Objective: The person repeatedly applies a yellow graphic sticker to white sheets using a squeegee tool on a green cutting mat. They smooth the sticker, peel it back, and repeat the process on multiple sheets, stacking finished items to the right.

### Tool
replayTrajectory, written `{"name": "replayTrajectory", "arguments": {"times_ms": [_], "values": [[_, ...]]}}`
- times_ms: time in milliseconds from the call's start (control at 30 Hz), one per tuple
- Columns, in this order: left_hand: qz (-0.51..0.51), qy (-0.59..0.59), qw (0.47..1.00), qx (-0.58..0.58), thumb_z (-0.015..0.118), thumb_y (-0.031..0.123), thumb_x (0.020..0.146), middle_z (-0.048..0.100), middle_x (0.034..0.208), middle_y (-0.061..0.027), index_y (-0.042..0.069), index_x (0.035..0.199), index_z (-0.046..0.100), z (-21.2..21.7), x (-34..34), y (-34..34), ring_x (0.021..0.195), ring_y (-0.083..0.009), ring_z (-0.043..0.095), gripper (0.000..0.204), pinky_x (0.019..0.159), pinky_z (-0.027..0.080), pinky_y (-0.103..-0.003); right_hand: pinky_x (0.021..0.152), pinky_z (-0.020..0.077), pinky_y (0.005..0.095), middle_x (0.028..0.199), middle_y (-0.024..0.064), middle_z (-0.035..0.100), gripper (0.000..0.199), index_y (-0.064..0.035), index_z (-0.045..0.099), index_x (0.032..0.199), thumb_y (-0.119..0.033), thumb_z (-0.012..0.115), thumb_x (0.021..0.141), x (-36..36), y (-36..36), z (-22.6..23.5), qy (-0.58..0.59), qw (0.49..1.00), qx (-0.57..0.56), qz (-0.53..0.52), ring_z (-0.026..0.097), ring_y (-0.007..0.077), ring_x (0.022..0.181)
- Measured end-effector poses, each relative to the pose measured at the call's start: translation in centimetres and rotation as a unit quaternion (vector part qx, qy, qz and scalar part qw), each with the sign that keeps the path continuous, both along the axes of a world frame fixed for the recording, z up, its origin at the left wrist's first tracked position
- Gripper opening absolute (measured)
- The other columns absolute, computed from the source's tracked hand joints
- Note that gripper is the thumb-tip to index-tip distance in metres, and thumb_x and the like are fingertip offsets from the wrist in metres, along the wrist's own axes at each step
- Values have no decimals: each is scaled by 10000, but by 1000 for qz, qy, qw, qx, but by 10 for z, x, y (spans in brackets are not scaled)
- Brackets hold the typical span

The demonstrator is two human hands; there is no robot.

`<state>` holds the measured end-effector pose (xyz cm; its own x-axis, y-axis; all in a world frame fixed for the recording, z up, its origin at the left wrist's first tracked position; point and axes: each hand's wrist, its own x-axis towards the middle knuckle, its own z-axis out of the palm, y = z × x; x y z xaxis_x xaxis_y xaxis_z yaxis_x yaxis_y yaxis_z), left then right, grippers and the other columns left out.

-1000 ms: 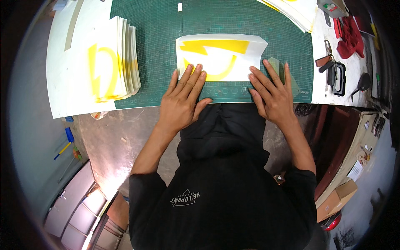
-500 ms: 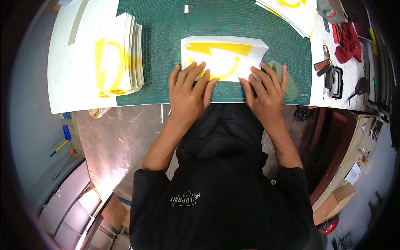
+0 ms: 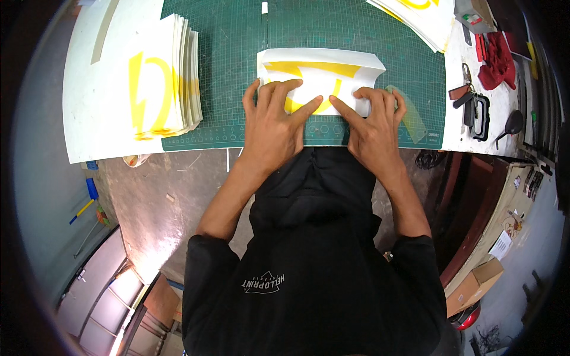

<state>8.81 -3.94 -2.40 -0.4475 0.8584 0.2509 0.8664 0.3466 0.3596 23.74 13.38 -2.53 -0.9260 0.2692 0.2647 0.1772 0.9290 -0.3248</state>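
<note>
From where I stand, the person's left hand [image 3: 272,126] and right hand [image 3: 375,132] are both down on a folded white sheet with yellow print [image 3: 320,80], which lies between and just beyond them. On each hand the thumb and bent fingers are spread apart, tips resting on the paper; the two thumbs reach inward until their tips nearly meet over its near part. The sheet's far edge, creased and slightly raised, runs beyond the fingertips. Under it all is a green gridded cutting mat [image 3: 228,77], its near border just below the wrists' side of the sheet. Well to the left of the left hand stands a thick stack of folded printed sheets [image 3: 157,98] with yellow shapes on top. Just beside the right hand, on its outer side, lies a translucent plastic piece [image 3: 414,121]. Farther right are a bunch of keys with tags [image 3: 463,92] and a crumpled red cloth [image 3: 497,65], while another pile of printed sheets [image 3: 418,26] sits beyond the right hand, toward the far side.
</note>
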Motion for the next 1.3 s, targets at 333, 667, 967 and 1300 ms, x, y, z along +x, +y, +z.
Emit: {"name": "replayTrajectory", "arguments": {"times_ms": [333, 667, 967, 1300], "values": [[56, 6, 998, 9, 788, 168, 910, 653, 1352, -125, 260, 1189, 842, 3, -28, -36, 1245, -326, 550, 298, 1117, 329, -501, 1090, 292, 579, 1144, 105, 573, 429, -228, 800, 1217, -92, 781, 811, 2, 3, 4, 8, 1000, -7, -27, 529, 311, 1165], [71, -15, 997, 19, 799, 200, 899, 636, 1352, -129, 256, 1149, 854, 3, -25, -33, 1271, -325, 535, 262, 1150, 307, -543, 995, 302, 509, 1045, 59, 575, 275, -231, 835, 1137, -200, 809, 865, -23, -16, -3, 72, 996, -36, -27, 534, 259, 1045], [68, -16, 998, -8, 805, 224, 933, 640, 1406, -116, 255, 1199, 842, 9, -26, -37, 1294, -318, 493, 270, 1139, 300, -481, 968, 287, 483, 991, 40, 563, 274, -230, 853, 1146, -218, 862, 873, 28, 30, -3, 41, 994, -4, -104, 505, 229, 988], [65, 26, 993, 93, 717, 163, 915, 582, 1461, -227, 27, 1352, 678, 4, -4, -36, 1278, -395, 552, 459, 1100, 384, -545, 987, 287, 493, 996, 58, 567, 277, -187, 824, 1175, -150, 815, 901, 27, 25, -3, 38, 994, -17, -98, 529, 247, 1011]]}}
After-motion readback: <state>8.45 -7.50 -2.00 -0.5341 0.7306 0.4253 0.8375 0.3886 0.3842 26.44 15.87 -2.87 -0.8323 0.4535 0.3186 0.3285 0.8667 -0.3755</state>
